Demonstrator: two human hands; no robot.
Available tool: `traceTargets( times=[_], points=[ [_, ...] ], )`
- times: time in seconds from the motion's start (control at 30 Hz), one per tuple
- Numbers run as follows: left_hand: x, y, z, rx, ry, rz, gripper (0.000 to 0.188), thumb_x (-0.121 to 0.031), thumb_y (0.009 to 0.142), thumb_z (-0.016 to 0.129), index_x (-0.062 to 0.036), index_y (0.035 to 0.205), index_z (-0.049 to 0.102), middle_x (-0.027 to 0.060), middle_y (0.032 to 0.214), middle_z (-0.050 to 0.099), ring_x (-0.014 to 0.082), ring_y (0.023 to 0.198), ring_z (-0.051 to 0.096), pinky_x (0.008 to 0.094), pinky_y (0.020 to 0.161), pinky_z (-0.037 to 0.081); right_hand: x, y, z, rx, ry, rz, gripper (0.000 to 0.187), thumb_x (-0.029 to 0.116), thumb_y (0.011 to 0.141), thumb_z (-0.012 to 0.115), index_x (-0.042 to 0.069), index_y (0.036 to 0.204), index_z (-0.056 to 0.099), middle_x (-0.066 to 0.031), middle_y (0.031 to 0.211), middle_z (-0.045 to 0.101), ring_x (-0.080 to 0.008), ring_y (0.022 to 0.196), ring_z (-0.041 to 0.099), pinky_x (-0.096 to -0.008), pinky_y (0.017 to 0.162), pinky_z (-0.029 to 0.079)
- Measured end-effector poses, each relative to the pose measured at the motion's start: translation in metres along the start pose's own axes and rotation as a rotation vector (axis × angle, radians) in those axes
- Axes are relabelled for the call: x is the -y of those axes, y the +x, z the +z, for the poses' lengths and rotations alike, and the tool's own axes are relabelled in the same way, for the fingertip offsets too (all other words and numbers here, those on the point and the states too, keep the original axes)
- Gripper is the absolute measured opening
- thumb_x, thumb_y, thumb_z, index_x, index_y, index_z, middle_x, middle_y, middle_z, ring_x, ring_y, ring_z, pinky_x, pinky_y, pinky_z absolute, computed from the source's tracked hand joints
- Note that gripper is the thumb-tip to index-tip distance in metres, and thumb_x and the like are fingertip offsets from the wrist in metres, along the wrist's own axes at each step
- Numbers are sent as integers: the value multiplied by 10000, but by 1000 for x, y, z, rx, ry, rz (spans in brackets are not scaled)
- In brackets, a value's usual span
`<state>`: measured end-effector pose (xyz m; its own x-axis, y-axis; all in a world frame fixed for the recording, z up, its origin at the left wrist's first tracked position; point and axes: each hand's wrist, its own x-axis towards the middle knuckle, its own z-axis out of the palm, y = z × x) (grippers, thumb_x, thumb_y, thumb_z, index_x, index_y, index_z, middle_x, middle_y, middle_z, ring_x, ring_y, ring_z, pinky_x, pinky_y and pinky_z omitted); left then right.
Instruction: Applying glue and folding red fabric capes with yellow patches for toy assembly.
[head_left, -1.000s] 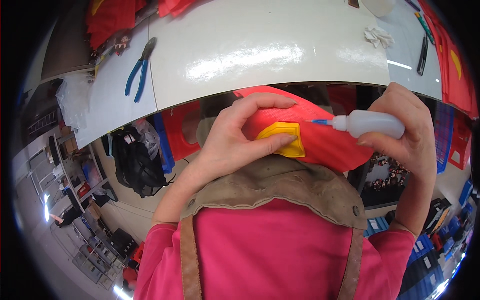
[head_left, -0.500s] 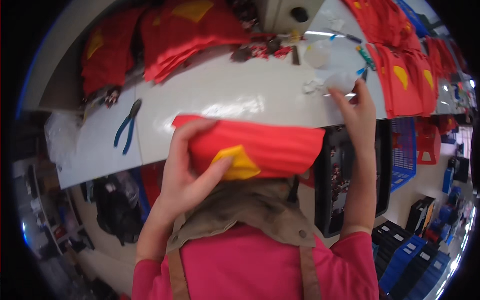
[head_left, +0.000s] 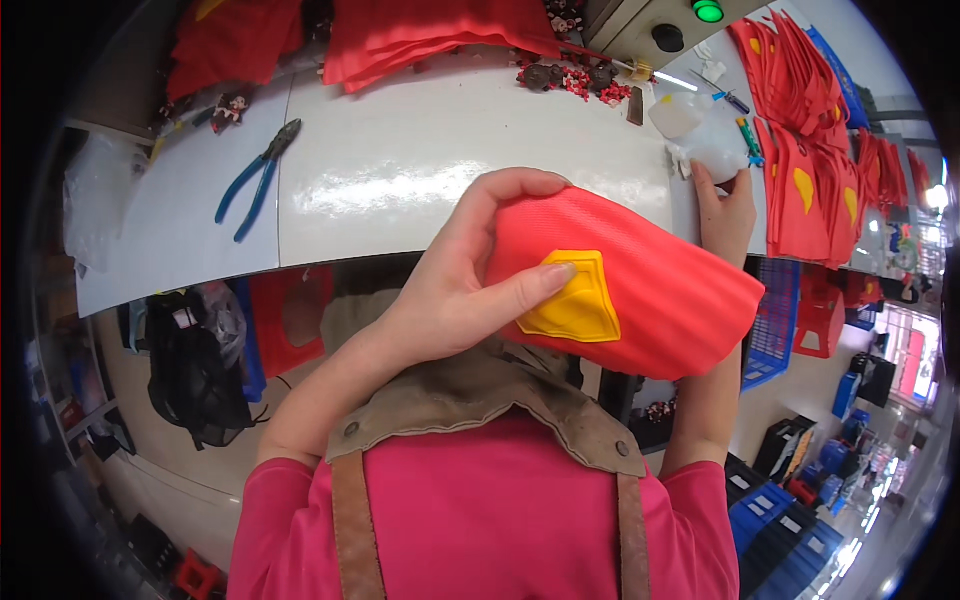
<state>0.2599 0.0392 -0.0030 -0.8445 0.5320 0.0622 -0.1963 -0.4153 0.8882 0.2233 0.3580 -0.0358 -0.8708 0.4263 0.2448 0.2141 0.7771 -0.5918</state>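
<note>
My left hand (head_left: 455,265) is closed on a rolled or folded red fabric piece (head_left: 670,290), with the thumb pressed on its yellow five-sided patch (head_left: 585,305). The piece is held above the table's front edge, tilted down to the right. It covers part of my right forearm. Farther back, my right hand (head_left: 725,215) has its fingertips at both sides of the near end of a translucent white plastic bottle (head_left: 718,140). A second whitish plastic container (head_left: 677,114) with a yellow spot touches or nearly touches that bottle.
Blue-handled pliers (head_left: 262,180) lie at the table's left. Red fabric stacks fill the back (head_left: 430,35) and right side (head_left: 800,190). Small dark and red pieces (head_left: 585,80) lie by a machine with a green light (head_left: 708,11). A blue crate (head_left: 768,330) stands below right.
My left hand has carried the red fabric piece to the right and tilted it. My right hand stays by the plastic bottle. The view has shifted, bringing a green light into sight.
</note>
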Motion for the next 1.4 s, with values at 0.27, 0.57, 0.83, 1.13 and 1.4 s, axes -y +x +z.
traceTargets(
  times=[0.27,0.57,0.83,1.13,1.4],
  points=[
    [18,-11,-1,38,80,56,498,-57,890,642,-21,1324,402,83,1278,464,152,1212,472,298,1043,383,29,-28,-62,-67,115,-33,369,182,932,655,-37,1215,563,-116,1147,627,-172,1058,591,-285,935,453],
    [21,-17,5,90,174,54,490,-3,872,646,-36,1301,412,83,1269,462,155,1202,468,294,1029,393,143,-99,-75,770,55,-131,393,88,813,727,-24,1141,543,-68,1041,626,-108,998,565,-254,860,466],
    [24,-19,5,75,243,81,464,-9,881,642,-35,1289,422,86,1264,480,156,1188,483,293,1017,409,137,-98,-67,837,259,50,321,114,834,724,-17,1072,554,-29,1002,605,-69,928,541,-222,839,447],
    [24,-15,4,83,257,90,441,-12,887,637,-36,1275,430,82,1247,492,148,1176,491,285,1010,418,141,-85,-65,982,263,189,267,126,833,722,-16,1006,576,9,920,589,-41,869,501,-199,776,433],
    [20,-17,1,100,269,35,447,-14,880,638,-39,1274,430,75,1256,485,139,1174,488,284,1010,417,142,-87,-64,1012,244,202,254,137,833,707,-11,995,577,19,897,574,-36,851,487,-197,757,424]
  ],
)
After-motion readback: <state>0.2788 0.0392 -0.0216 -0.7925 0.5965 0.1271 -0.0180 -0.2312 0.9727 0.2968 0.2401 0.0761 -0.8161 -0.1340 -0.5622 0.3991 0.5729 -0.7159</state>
